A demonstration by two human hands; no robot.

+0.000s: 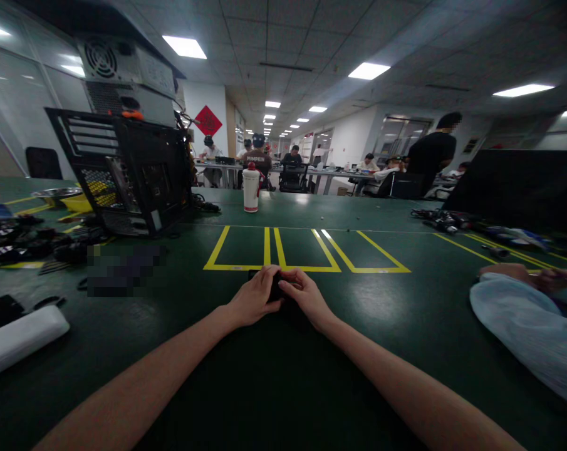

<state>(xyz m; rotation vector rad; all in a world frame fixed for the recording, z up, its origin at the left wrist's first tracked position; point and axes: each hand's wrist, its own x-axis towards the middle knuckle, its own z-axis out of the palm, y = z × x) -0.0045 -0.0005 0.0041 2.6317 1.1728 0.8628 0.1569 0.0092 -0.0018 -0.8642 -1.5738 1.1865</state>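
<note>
Both of my hands meet at the middle of the green table, just in front of the yellow tape outlines point(306, 270). Between them is a small black object point(275, 289), mostly covered by fingers, so its kind does not show. My left hand point(256, 294) is closed around its left side. From the right, my right hand point(304, 294) grips it with bent fingers and thumb. Beyond the tape stands a white cup point(250, 191) with a red top.
A black computer case point(146, 175) stands on the left, a power supply point(123, 62) above it. Dark parts, a metal bowl point(60, 195) and a white box-like piece point(22, 341) lie leftward. At right, another person's pale blue sleeve point(522, 319) rests near more parts point(443, 220).
</note>
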